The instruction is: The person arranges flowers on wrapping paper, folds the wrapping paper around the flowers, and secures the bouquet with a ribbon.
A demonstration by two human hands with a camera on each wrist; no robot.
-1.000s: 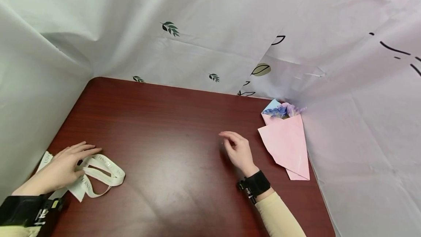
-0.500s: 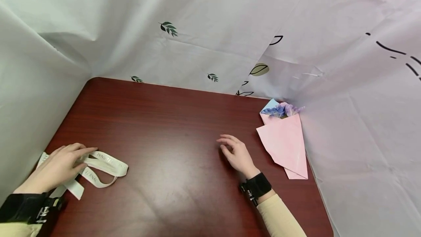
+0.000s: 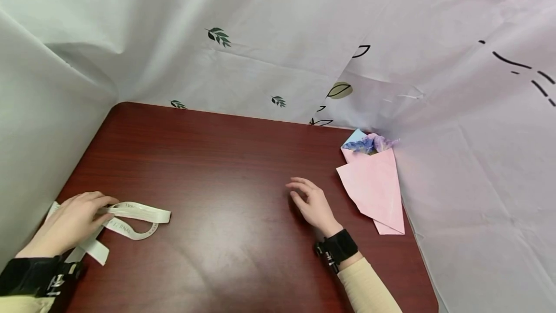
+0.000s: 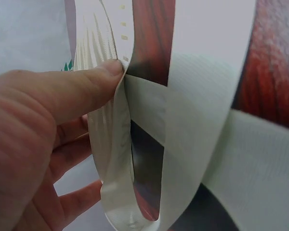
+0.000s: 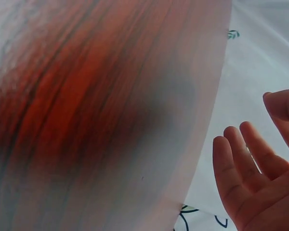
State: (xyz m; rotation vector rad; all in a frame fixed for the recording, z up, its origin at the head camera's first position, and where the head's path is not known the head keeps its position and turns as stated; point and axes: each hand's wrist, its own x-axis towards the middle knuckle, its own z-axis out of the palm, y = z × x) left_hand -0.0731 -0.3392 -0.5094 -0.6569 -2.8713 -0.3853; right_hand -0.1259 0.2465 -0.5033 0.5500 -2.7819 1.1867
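Observation:
At the table's left side my left hand (image 3: 71,219) pinches a looped white ribbon (image 3: 147,214) with printed lettering. In the left wrist view the thumb presses the gathered layers of the ribbon (image 4: 106,144) against the fingers behind, and a wide loop hangs to the right. Loose ribbon ends lie under and beside the wrist. My right hand (image 3: 312,204) holds nothing, its fingers loosely bent over the middle right of the table. In the right wrist view the right hand (image 5: 260,183) shows its fingers apart from the thumb.
A pink folded paper wrap (image 3: 375,187) lies at the right edge, with blue and purple flowers (image 3: 367,145) at its top. The dark red table (image 3: 217,158) is bordered by a white printed cloth (image 3: 243,76) behind and at both sides.
The left hand has closed its fingers on the ribbon, and the loops have drawn together and turned edge-on. The right hand has dropped slightly, its fingers a little more extended.

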